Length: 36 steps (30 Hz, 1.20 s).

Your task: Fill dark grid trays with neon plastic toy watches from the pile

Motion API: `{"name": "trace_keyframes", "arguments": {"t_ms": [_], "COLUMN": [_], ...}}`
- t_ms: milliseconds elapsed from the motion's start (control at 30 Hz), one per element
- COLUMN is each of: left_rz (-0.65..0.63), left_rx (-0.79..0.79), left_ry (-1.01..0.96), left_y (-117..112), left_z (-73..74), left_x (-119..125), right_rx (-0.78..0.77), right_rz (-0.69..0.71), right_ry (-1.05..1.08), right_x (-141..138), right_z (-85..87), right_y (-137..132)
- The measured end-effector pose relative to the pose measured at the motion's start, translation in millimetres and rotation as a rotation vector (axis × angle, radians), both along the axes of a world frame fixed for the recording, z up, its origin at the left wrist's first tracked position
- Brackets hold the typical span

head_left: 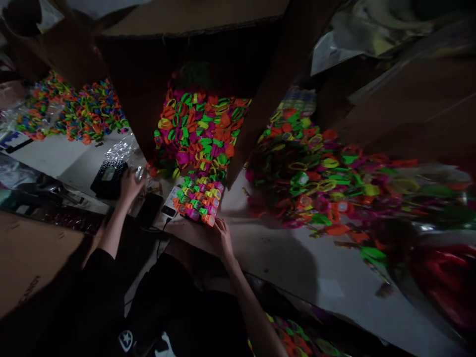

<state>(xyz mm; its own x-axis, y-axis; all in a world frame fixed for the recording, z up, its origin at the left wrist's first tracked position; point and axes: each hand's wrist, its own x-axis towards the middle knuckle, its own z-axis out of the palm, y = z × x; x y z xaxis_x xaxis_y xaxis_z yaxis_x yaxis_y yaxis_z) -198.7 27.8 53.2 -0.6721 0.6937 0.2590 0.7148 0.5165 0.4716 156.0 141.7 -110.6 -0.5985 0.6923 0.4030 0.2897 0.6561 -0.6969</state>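
Observation:
My right hand (222,239) rests at the near edge of a packed block of neon toy watches (197,200) on the white table, fingers curled against its lower corner. My left hand (130,186) reaches forward beside a black calculator-like device (108,177) and crinkled clear plastic bags (124,147); its fingers are dim and bent, and what they hold, if anything, is hidden. A black phone (149,210) lies between the two hands.
An open cardboard box (208,54) holds a heap of neon watch straps (199,129). More bright heaps lie at right (316,173) and far left (74,109). Brown cardboard (33,258) stands at left. White table surface (316,277) stretches to the right.

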Motion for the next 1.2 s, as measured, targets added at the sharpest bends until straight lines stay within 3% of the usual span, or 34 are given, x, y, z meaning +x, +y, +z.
{"name": "trace_keyframes", "arguments": {"t_ms": [133, 200, 367, 600, 700, 833, 900, 967, 1033, 1100, 1200], "left_rz": [0.543, 0.627, 0.527, 0.422, 0.363, 0.376, 0.253, -0.08, -0.449, -0.695, -0.916], "left_rx": [-0.106, -0.19, -0.344, -0.348, -0.328, -0.282, -0.171, -0.097, -0.087, -0.104, -0.103], "left_ry": [0.019, 0.003, 0.03, 0.137, 0.188, 0.301, 0.456, 0.578, 0.626, 0.598, 0.466], "left_y": [-43, -56, -61, -58, -54, -42, -36, -30, -22, -11, 7], "left_z": [4.0, 1.1, -2.8, 4.8, 22.7, 72.5, 102.9, 129.2, 145.8, 151.2, 146.4], "left_x": [-64, -78, -75, -51, -41, -5, 30, 73, 117, 157, 200], "right_rx": [0.04, 0.064, 0.073, 0.031, -0.001, -0.12, -0.19, -0.188, -0.094, 0.034, 0.238], "right_rz": [0.015, 0.0, -0.027, -0.017, 0.01, 0.035, -0.04, -0.145, -0.22, -0.24, -0.21], "right_ry": [-0.023, -0.039, -0.055, -0.033, -0.013, 0.018, 0.05, 0.104, 0.151, 0.164, 0.142], "right_x": [-8, -11, -13, -15, -16, -5, 10, 31, 55, 77, 104], "right_z": [0.9, 1.0, -1.0, 8.9, 11.5, 12.3, 19.6, 37.9, 68.9, 109.5, 173.0], "right_y": [-1, 0, 1, 2, 4, 9, 11, 13, 13, 11, 5]}}
